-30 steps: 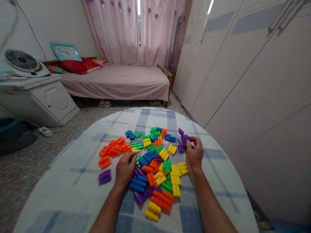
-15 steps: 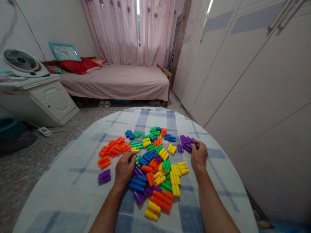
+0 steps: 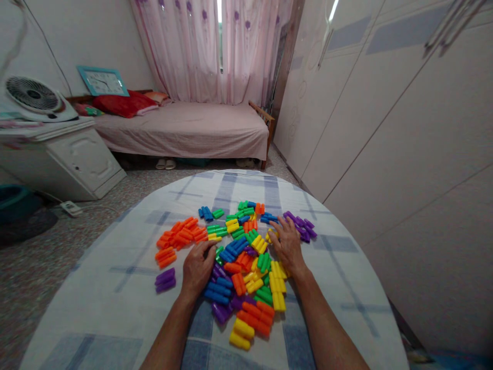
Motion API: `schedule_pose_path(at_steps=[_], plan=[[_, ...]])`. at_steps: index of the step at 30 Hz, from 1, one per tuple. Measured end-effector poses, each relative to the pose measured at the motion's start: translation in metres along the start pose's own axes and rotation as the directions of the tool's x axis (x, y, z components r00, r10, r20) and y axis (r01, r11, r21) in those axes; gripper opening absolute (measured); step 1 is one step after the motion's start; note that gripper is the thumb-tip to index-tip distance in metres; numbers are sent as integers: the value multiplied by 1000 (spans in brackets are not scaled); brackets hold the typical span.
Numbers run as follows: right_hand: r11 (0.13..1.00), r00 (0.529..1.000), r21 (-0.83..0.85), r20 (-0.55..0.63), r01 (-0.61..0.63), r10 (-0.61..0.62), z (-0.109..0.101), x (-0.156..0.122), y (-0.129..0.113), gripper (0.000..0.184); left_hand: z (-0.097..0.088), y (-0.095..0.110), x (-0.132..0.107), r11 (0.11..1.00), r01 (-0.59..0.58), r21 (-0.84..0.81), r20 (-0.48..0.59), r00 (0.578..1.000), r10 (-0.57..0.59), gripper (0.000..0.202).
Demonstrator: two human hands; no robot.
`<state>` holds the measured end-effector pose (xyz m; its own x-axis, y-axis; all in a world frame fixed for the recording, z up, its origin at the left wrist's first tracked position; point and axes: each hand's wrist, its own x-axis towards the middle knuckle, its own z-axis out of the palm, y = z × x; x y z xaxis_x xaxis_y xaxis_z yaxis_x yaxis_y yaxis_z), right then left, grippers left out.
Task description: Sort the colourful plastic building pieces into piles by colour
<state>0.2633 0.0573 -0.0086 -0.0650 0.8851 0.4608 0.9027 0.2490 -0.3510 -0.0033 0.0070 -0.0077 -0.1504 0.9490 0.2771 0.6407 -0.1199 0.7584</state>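
Note:
My right hand (image 3: 288, 245) is open over the pile's right side, fingers spread. Its fingertips touch or cover a yellow plastic block (image 3: 271, 236) of joined tubes; the contact is partly hidden. Just beyond it lies a group of purple tube blocks (image 3: 302, 226). My left hand (image 3: 198, 268) rests at the pile's left edge with fingers curled in, beside a green block (image 3: 219, 254) and blue blocks (image 3: 217, 291); what is under its fingers is hidden. Between the hands lie mixed yellow blocks (image 3: 278, 288), orange blocks (image 3: 256, 318) and others.
Orange blocks (image 3: 179, 235) form a heap at the left, with a separate purple block (image 3: 165, 280) nearer me. A checked cloth covers the round table (image 3: 115, 303). Beyond stand a bed (image 3: 185, 128), a cabinet (image 3: 87, 164) with a fan (image 3: 34, 95), and a wardrobe (image 3: 385, 128).
My right hand has let go of the purple blocks and moved left to the yellow block, its fingers spreading. The purple group now lies uncovered. My left hand has stayed in place.

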Motion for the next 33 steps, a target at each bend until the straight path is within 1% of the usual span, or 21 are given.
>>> schedule_pose_path(at_steps=[2, 4, 7, 10, 12, 15, 17, 19, 21, 25, 29, 33], plan=[[999, 999, -31, 34, -10, 11, 1, -1, 0, 36, 0, 0, 0, 1000, -1, -2, -2, 1000, 1, 32], [1000, 999, -31, 41, -5, 6, 1, 0, 2, 37, 1, -1, 0, 1000, -4, 1, -3, 1000, 4, 32], [999, 1000, 31, 3, 14, -14, 0, 1, 4, 34, 1, -2, 0, 1000, -12, 6, -5, 1000, 12, 31], [996, 999, 92, -49, 11, -7, -1, 3, 4, 32, 1, -2, 0, 1000, -10, 4, -5, 1000, 10, 31], [996, 999, 94, -48, 11, -6, 0, 2, 4, 34, 1, -1, 0, 1000, -5, -1, -5, 1000, 5, 31], [998, 1000, 66, 4, -5, 5, 2, 0, 3, 37, 1, -1, 0, 1000, 4, -4, -6, 1000, -4, 31], [998, 998, 67, 58, -11, 7, 2, -1, 2, 36, 1, -2, 0, 1000, 11, -3, -3, 1000, -11, 31], [995, 994, 98, 105, 1, -11, 1, -2, 0, 33, 1, -2, 0, 1000, 12, -3, 1, 1000, -12, 32], [989, 992, 148, 123, 22, -40, -1, -1, -2, 31, 1, -2, 0, 1000, 9, -5, 2, 1000, -9, 32], [969, 995, 242, 71, 57, -76, -5, 2, -6, 28, 0, -2, 0, 1000, 10, -5, -2, 1000, -10, 32], [955, 997, 287, 0, 78, -82, -7, 4, -9, 25, 1, -2, 0, 1000, 11, -2, -3, 1000, -11, 31], [945, 997, 320, -20, 73, -70, -6, 4, -12, 23, 1, -2, 0, 1000, 4, 0, 1, 1000, -4, 31]])
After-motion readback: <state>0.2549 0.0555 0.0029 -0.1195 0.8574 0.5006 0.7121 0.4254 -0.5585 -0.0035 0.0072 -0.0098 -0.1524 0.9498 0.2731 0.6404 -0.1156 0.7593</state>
